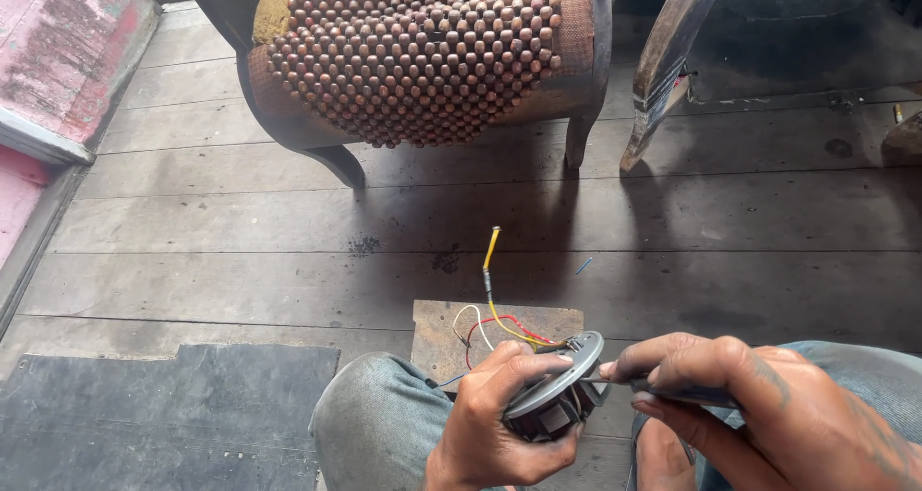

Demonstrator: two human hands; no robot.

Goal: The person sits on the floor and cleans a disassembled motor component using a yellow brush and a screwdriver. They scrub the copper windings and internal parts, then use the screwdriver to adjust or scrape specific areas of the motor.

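A small round grey device (557, 395) trailing coloured wires (495, 313) sits above the person's knees, gripped by the left hand (495, 414), fingers curled around it. The right hand (759, 395) pinches a dark tool (672, 392), seemingly a screwdriver, against it. Beyond, a wooden floor (240, 222) and beaded chair (413, 49).

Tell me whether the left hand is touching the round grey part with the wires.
Touching. The head view shows the left hand wrapped around the round grey part, fingers pressed on its rim and underside.
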